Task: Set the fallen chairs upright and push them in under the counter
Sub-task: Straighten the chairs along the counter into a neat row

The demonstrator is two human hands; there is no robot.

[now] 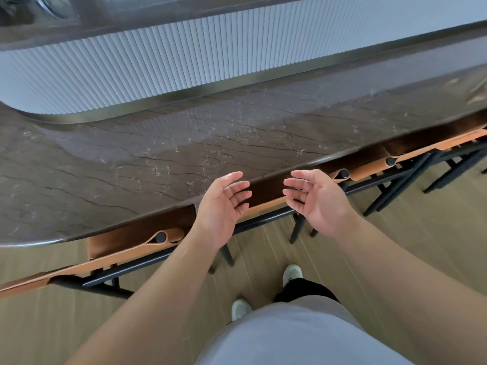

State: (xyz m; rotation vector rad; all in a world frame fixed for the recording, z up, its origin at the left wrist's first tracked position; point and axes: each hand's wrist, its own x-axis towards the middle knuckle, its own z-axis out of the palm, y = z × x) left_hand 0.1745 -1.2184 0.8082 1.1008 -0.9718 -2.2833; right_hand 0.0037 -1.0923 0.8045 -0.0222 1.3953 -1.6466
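Three chairs with tan leather backs and black metal frames stand upright, tucked under the dark marble counter: a left chair, a middle chair right in front of me, and a right chair. My left hand and my right hand hover palms up and facing each other just above the middle chair's back, at the counter's front edge. Both hands hold nothing, fingers apart. The seats are hidden under the counter.
A white ribbed panel rises behind the counter top, with a higher dark ledge beyond it. Light wood floor spreads below. My feet in pale shoes stand close behind the middle chair.
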